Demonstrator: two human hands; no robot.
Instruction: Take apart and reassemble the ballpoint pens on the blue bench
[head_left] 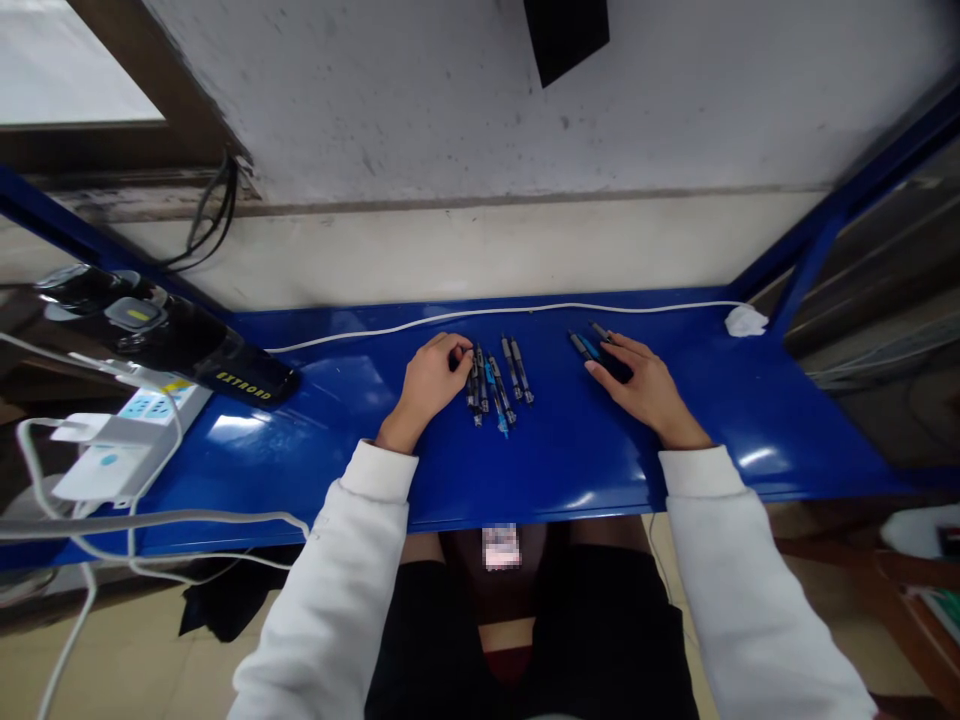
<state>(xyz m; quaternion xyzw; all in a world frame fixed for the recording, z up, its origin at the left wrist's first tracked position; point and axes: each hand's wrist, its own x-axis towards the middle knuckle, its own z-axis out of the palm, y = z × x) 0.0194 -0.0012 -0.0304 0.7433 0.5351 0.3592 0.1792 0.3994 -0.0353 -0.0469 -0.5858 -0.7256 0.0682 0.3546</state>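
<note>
My left hand (435, 380) rests on the blue shelf with curled fingers, thumb and index closed at the upper part of the leftmost pen (472, 390). That pen belongs to a loose row of dark pens, with a blue-marked pen (495, 385) among them. Just right of these lie two grey-and-black pens (517, 372) side by side. My right hand (641, 385) is over on the right, thumb and fingers apart. Beside its fingertips are a blue-and-grey pen (582, 346) and a grey-ended pen (599, 330), both partly hidden by the hand.
A black device marked EXTRORD (195, 345) and a white power strip (135, 440) with cables occupy the left end. One white cable (420, 320) runs along the back of the blue shelf (555, 460) to a white crumpled lump (746, 320). Blue posts flank the shelf.
</note>
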